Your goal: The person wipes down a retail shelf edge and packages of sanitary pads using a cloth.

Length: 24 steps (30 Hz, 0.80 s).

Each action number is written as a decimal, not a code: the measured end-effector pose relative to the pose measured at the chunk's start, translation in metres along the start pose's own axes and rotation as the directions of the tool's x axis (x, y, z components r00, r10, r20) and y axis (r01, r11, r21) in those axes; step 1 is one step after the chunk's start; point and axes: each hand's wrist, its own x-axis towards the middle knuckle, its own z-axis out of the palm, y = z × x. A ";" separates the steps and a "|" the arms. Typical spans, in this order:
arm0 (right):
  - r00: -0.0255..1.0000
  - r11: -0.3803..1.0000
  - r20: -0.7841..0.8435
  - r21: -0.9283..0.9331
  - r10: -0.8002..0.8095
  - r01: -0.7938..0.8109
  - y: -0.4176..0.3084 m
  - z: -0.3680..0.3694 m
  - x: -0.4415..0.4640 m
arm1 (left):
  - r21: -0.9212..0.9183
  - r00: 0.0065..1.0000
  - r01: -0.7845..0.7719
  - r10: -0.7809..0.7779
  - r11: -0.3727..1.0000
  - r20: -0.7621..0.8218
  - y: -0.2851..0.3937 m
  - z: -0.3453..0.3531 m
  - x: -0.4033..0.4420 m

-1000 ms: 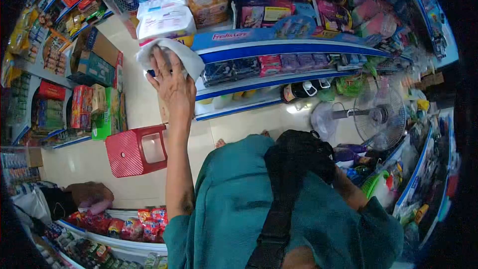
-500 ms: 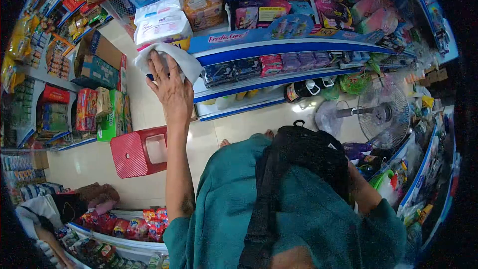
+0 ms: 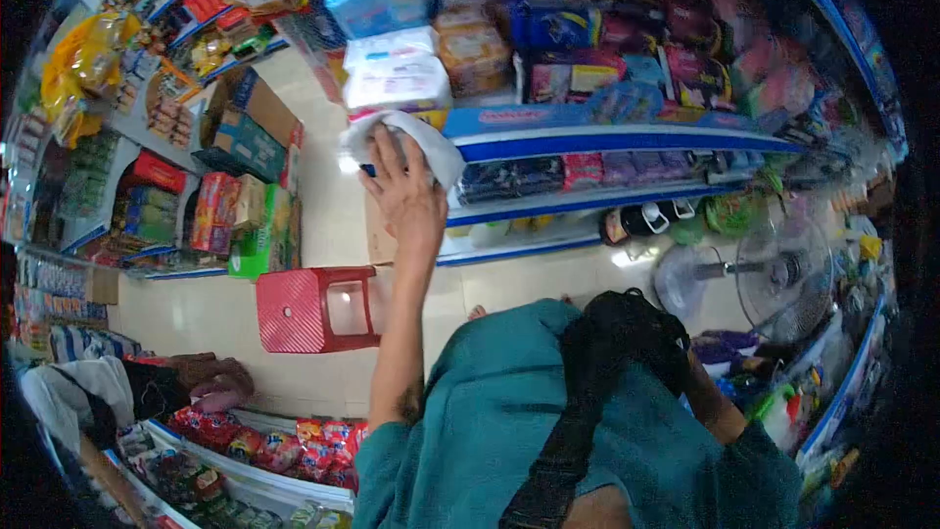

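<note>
My left hand [image 3: 403, 181] lies over a white cloth [image 3: 441, 149] at the left end of a blue-edged shelf [image 3: 587, 140]. Its fingers are stretched out and spread, pressing the cloth against the shelf's corner. Just above the cloth, white plastic-wrapped packs [image 3: 397, 78] are stacked, with an orange-brown pack [image 3: 473, 51] beside them. A black bag [image 3: 617, 343] hangs on a strap across my teal shirt. My right forearm [image 3: 715, 404] reaches behind this bag, which hides my right hand.
A red plastic stool [image 3: 292, 312] stands on the tiled floor left of my arm. On the right is a standing fan [image 3: 783, 274]. Cardboard boxes [image 3: 250, 137] and stocked shelves line the left. Another person's arm [image 3: 113, 480] shows at the lower left.
The whole view has shifted, so shelf, stool and hand appear farther right and somewhat lower. My left hand stays spread on the cloth at the shelf's corner.
</note>
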 end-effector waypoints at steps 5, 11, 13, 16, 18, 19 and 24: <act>0.973 0.986 0.165 -0.015 -0.161 0.165 -0.052 -0.022 0.049 | -0.051 1.000 0.005 -0.003 0.999 0.028 0.005 -0.010 0.001; 0.874 0.868 0.433 -0.321 -0.221 0.378 -0.189 0.032 0.119 | -0.086 0.998 0.062 -0.060 0.994 0.026 0.013 -0.005 -0.002; 0.845 0.793 0.504 -0.433 -0.181 0.428 -0.216 0.084 0.132 | -0.105 0.997 0.076 -0.074 0.992 0.021 0.016 -0.008 -0.001; 0.817 0.744 0.556 -0.480 -0.153 0.465 -0.219 0.142 0.168 | -0.117 0.995 0.104 -0.101 0.988 0.026 0.019 -0.011 0.001; 0.829 0.739 0.533 -0.487 -0.170 0.465 -0.204 0.164 0.203 | -0.133 0.992 0.119 -0.114 0.984 0.045 0.022 -0.013 0.002; 0.847 0.751 0.499 -0.484 -0.185 0.449 -0.200 0.174 0.212 | -0.135 0.992 0.128 -0.124 0.982 0.038 0.023 -0.012 0.002; 0.826 0.762 0.492 -0.413 -0.273 0.498 -0.189 0.206 0.221 | -0.150 0.996 0.093 -0.090 0.984 0.023 0.021 -0.010 0.006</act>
